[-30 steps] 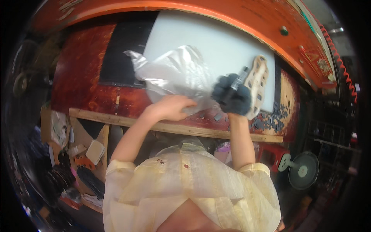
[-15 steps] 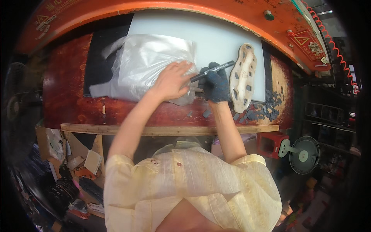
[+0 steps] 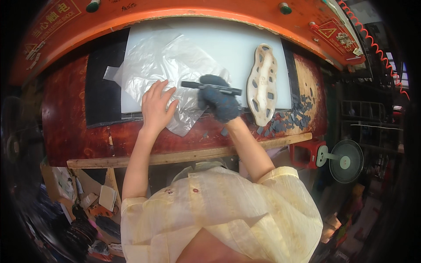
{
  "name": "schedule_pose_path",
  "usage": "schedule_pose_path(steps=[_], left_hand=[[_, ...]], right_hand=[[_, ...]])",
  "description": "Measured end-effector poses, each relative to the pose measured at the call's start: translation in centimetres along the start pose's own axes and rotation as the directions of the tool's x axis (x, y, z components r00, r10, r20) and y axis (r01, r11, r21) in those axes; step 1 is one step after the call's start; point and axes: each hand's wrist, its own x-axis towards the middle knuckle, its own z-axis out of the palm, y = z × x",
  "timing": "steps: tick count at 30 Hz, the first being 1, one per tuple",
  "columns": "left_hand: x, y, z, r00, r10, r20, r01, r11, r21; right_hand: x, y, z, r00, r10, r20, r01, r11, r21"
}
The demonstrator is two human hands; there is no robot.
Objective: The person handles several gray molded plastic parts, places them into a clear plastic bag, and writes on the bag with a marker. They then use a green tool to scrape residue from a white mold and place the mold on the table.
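A clear plastic bag (image 3: 175, 61) lies crumpled across the white board (image 3: 219, 39), one corner hanging over its near edge. My bare left hand (image 3: 157, 103) rests on the bag's lower left part, fingers spread and flat. In a dark glove, my right hand (image 3: 221, 103) is closed around a black marker pen (image 3: 210, 86), above the bag's right side. To the right of that hand, a pale sole-shaped plate (image 3: 263, 85) with several cut-out holes lies on the board.
Small dark grey scraps (image 3: 289, 120) are scattered at the board's right corner. An orange machine frame (image 3: 197, 11) spans the far side. A wooden rail (image 3: 188, 154) edges the reddish table (image 3: 66, 105). At right are a fan (image 3: 345, 161), a red stool (image 3: 307, 153) and a coiled red hose (image 3: 372, 37).
The bag has turned and spread flatter on the board. My left hand has shifted left across it, and my right hand has moved left with the marker pen. The whole view has shifted slightly.
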Motion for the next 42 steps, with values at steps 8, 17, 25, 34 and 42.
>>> schedule_pose_path(steps=[8,17,25,34,42], left_hand=[[-1.3,0.0,-2.5,0.948,-0.116,-0.295,0.052,0.975,-0.218],[-5.2,2.3,-1.9,0.958,-0.127,-0.257,0.107,0.99,-0.09],[-6.7,-2.8,-11.5,0.851,-0.293,-0.435,0.325,0.946,-0.003],[-2.5,-4.0,-3.3,0.955,-0.062,-0.29,0.046,0.997,-0.06],[-3.7,-5.5,-2.2,0.966,-0.071,-0.247,0.055,0.996,-0.071]], right_hand=[[0.6,0.0,2.6,0.99,0.121,0.073,-0.122,0.993,0.004],[-2.1,1.5,6.2,0.918,0.005,0.396,0.299,0.648,-0.701],[-2.9,-6.9,4.2,0.99,0.061,0.124,0.044,0.71,-0.703],[7.0,3.6,4.0,0.962,0.004,0.274,0.16,0.803,-0.574],[6.8,3.0,4.0,0.941,-0.022,0.339,0.298,0.531,-0.793]])
